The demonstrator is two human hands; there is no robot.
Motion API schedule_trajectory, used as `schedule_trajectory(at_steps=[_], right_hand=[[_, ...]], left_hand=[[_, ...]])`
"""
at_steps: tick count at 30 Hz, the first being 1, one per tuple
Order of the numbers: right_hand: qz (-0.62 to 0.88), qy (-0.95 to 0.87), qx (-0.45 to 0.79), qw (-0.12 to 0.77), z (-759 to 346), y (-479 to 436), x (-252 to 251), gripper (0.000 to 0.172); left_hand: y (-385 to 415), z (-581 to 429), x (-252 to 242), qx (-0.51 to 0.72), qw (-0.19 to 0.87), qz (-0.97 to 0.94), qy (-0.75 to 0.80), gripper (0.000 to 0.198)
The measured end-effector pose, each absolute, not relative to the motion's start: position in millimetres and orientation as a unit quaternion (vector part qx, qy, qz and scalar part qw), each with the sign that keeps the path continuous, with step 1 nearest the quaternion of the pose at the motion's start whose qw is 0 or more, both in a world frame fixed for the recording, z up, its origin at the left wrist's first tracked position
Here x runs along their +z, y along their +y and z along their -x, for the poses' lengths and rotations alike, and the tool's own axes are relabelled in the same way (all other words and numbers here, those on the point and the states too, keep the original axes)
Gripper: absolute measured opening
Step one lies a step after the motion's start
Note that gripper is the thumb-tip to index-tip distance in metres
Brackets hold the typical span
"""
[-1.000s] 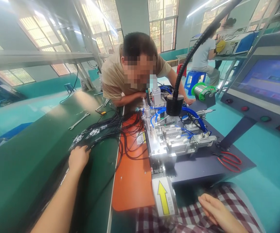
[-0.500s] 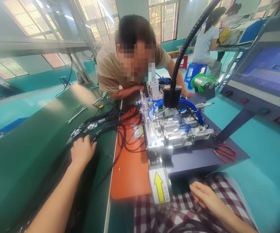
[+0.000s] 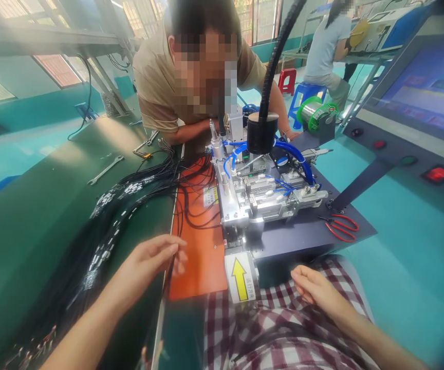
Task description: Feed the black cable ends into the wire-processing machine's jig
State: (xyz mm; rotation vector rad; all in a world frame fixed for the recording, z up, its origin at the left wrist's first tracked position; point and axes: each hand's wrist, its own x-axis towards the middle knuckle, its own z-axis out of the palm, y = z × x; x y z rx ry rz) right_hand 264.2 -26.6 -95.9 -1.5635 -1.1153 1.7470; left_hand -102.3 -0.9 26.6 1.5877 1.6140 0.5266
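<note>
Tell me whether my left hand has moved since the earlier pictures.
Yes: against the orange plate, your left hand has moved right and nearer you, from the black cables to the plate's left edge.

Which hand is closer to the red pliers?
Right. The right hand is short of the pliers, not touching; the left hand is far to their left, by the orange mat.
</note>
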Motion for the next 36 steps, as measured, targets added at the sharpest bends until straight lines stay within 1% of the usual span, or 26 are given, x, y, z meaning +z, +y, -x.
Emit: schedule_trajectory(at_steps=[2,5,7,9,11,14,16,19,22,24,25,28,31,32,34,36], right_hand=[[0.584,-0.412,0.642,0.277,-264,-23,-83,0.056],[0.584,-0.416,0.637,0.282,-264,-21,-66,0.053],[0.581,-0.422,0.637,0.282,-262,-20,-57,0.052],[0.576,-0.429,0.638,0.279,-260,-20,-51,0.051],[0.571,-0.438,0.639,0.273,-256,-19,-46,0.049],[0.562,-0.448,0.644,0.262,-251,-19,-42,0.047],[0.558,-0.453,0.646,0.255,-249,-20,-40,0.045],[0.56,-0.466,0.64,0.244,-247,-23,-33,0.04],[0.553,-0.501,0.619,0.246,-239,-27,-21,0.031],[0.521,-0.534,0.616,0.252,-230,-29,-11,0.025],[0.497,-0.549,0.623,0.251,-225,-30,-6,0.025],[0.445,-0.592,0.632,0.229,-207,-31,7,0.031],[0.424,-0.639,0.609,0.201,-194,-32,13,0.025],[0.418,-0.648,0.606,0.197,-191,-33,12,0.027],[0.412,-0.653,0.599,0.212,-187,-34,8,0.029],[0.418,-0.647,0.589,0.247,-186,-35,1,0.022]], left_hand=[[1,93,24,0.223,0.401,-0.652,0.604,0.042],[-3,86,11,0.198,0.36,-0.701,0.583,0.031],[-8,86,4,0.158,0.291,-0.756,0.565,0.032],[-14,89,1,0.1,0.189,-0.817,0.535,0.037],[-17,91,2,0.044,0.107,-0.857,0.502,0.035],[-17,92,6,0.003,0.045,-0.892,0.449,0.033],[-13,94,10,0.007,0.041,-0.913,0.406,0.033],[-8,102,17,0.067,0.064,-0.934,0.345,0.031],[-4,105,25,0.154,0.05,-0.921,0.354,0.026],[-4,98,27,0.182,0.031,-0.911,0.369,0.024],[-5,93,26,0.187,0.025,-0.909,0.371,0.021],[-8,72,20,0.178,0.012,-0.912,0.37,0.016],[-12,58,13,0.158,-0.003,-0.909,0.386,0.02],[-14,56,11,0.154,-0.004,-0.907,0.393,0.021],[-16,53,9,0.145,-0.003,-0.902,0.408,0.023],[-17,53,7,0.128,-0.004,-0.896,0.424,0.027]])
